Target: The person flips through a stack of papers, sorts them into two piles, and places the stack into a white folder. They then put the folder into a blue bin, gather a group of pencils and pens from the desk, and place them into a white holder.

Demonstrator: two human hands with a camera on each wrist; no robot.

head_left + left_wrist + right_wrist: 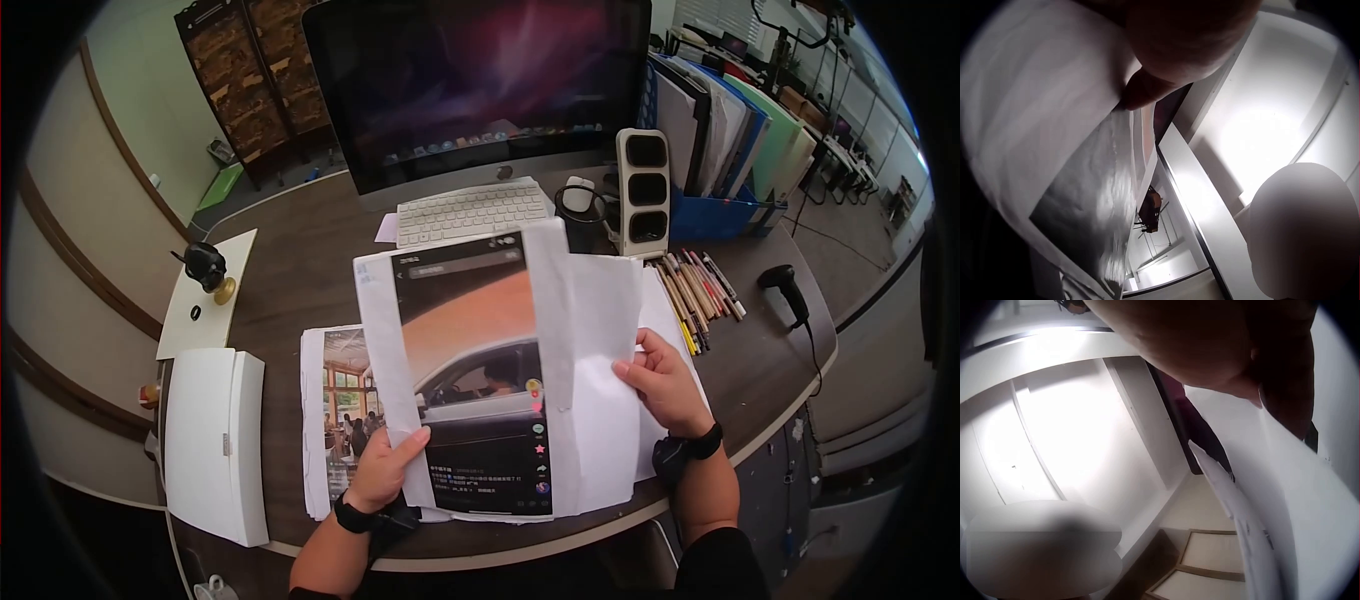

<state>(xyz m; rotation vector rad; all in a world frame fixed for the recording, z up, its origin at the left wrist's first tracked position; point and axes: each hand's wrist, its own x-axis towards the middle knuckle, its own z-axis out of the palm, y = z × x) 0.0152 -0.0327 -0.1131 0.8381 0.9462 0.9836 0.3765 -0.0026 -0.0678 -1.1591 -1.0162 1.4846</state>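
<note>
A large printed sheet point(470, 330) shows a car window in a phone-screen picture, with white paper margins around it. My left hand point(378, 472) pinches its lower left margin, thumb on top. On the right, my right hand point(662, 382) pinches the edge of a plain white sheet point(603, 410) between thumb and fingers. That sheet is partly hidden behind the printed one. Under both, at the left, lies another print point(345, 395) with people in a room. In the right wrist view the white paper point(1272, 475) curves down from the fingers.
Behind the papers are a keyboard point(470, 213), a monitor point(480, 80) and a stand with three dark compartments point(643, 192). Pens and pencils point(697, 298) lie at the right, near a handheld scanner point(785, 292). A white box-shaped device point(205, 445) sits at the left.
</note>
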